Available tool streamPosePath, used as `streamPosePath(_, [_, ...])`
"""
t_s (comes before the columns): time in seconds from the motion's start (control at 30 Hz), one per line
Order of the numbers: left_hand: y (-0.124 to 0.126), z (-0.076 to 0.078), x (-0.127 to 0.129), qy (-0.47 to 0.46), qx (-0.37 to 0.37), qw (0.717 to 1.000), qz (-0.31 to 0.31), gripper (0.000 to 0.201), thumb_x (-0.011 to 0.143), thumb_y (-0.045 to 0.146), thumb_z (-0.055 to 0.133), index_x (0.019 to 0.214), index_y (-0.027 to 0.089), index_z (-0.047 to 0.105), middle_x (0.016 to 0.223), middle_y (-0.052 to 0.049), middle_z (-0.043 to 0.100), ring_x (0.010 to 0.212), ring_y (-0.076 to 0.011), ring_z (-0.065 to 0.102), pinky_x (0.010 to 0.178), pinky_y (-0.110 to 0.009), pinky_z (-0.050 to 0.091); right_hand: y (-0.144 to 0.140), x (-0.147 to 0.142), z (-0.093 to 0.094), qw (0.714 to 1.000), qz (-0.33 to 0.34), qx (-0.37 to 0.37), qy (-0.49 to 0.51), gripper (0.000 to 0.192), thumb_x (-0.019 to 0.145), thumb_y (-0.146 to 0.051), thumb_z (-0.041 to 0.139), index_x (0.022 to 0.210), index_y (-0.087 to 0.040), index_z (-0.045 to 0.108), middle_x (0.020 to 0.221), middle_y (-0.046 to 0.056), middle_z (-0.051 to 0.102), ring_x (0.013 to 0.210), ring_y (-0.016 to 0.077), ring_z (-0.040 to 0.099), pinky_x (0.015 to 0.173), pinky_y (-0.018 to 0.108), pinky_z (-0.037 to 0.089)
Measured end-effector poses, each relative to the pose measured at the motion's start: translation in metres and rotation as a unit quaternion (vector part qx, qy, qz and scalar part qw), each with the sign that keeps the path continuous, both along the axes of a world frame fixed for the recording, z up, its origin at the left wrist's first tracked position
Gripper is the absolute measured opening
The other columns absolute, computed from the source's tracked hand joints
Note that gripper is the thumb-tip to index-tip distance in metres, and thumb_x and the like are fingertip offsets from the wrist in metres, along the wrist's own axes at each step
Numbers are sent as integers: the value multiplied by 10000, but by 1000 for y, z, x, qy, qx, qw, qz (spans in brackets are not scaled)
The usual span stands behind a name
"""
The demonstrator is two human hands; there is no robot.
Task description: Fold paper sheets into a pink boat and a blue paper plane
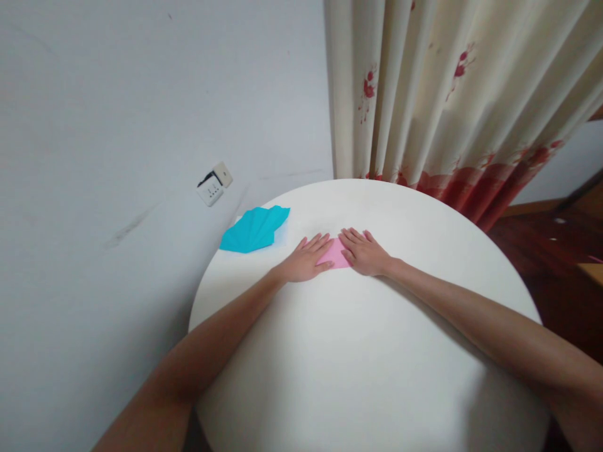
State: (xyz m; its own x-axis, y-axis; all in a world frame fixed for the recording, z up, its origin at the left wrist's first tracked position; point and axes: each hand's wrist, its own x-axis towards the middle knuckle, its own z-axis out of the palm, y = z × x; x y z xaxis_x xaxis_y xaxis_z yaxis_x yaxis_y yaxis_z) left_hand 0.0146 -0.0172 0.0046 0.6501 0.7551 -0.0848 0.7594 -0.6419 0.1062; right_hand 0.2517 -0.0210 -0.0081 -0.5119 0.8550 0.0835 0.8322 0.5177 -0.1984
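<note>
Now both hands lie flat, fingers stretched, on a small pink paper [335, 254] at the far middle of the round white table [367, 351]. Left hand [307, 258] covers its left edge, right hand [365, 252] its right edge; neither grips it. A turquoise folded paper [254, 230] lies apart, nearer the left hand.

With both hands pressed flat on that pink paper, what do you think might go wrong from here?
1. The left hand and right hand hide most of the pink paper, so a crooked crease could go unnoticed.
2. The white table looks smooth, so the paper may slide under pressure.
3. The blue folded paper lies near the table's edge, and a nudge might knock it off.
</note>
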Motion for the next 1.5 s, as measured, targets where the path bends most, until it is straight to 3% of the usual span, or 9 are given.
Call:
streamPosePath(0.23, [4,-3,1,-11,22,996,87,717,1020,587,240,1587,153,180,1656,-128,130,1540,-266,107,1220,-530,121,3,3,-3,998,-54,19,-4,616,1030,-449,236,1550,-130,319,1635,143,245,1510,319,203,1184,606,193])
streamPosePath(0.4, [6,-6,5,-34,64,989,127,581,1041,407,251,1543,118,300,1630,-142,246,1524,-270,194,1221,-549,135,6,6,-3,996,-81,38,8,558,1032,-401,267,1505,-131,388,1611,164,307,1490,326,252,1170,581,234])
streamPosePath(0.53, [3,-6,9,-75,86,992,45,518,1035,299,258,1516,139,366,1604,-112,330,1512,-209,241,1249,-452,129,7,8,-3,995,-81,51,27,512,1026,-371,312,1454,-122,444,1583,183,356,1471,331,291,1158,565,254])
streamPosePath(0.67, [2,-10,13,-112,38,992,-42,531,1046,383,295,1532,174,346,1613,-76,317,1511,-161,239,1241,-352,196,7,7,-1,996,-43,59,55,443,1007,-325,375,1374,-126,522,1543,176,422,1443,317,343,1153,517,272])
streamPosePath(0.77, [1,-11,13,-115,25,993,-25,549,1046,423,311,1541,188,332,1616,-70,308,1512,-181,238,1245,-375,182,7,6,2,993,-31,66,89,362,979,-244,405,1276,-146,586,1404,153,572,1324,275,487,1106,428,343])
streamPosePath(0.87, [1,-9,12,-107,20,994,-8,543,1046,419,309,1540,196,336,1618,-65,301,1513,-194,238,1243,-392,176,13,9,2,986,-79,80,123,309,938,-169,423,1164,-144,632,1187,141,683,1122,244,602,1001,340,418])
streamPosePath(1.1, [-1,-4,10,-99,18,995,-5,528,1044,416,319,1525,203,370,1619,-59,303,1513,-192,238,1240,-392,174,33,25,-8,962,-186,97,174,381,941,-238,460,1241,-72,625,1205,199,668,1136,289,589,1002,366,419])
streamPosePath(1.37, [-2,-4,10,-101,23,995,-9,507,1049,405,305,1517,228,386,1622,-45,300,1513,-200,240,1236,-410,182,30,20,-9,929,-138,94,330,457,859,-234,529,1301,-130,581,951,90,707,846,227,640,829,346,497])
streamPosePath(1.5, [-1,-6,10,-110,24,994,-6,555,1044,427,305,1545,190,321,1619,-66,302,1511,-195,245,1238,-390,191,21,16,2,904,-87,111,404,404,904,-302,526,1275,-167,612,951,64,718,871,215,657,860,348,494])
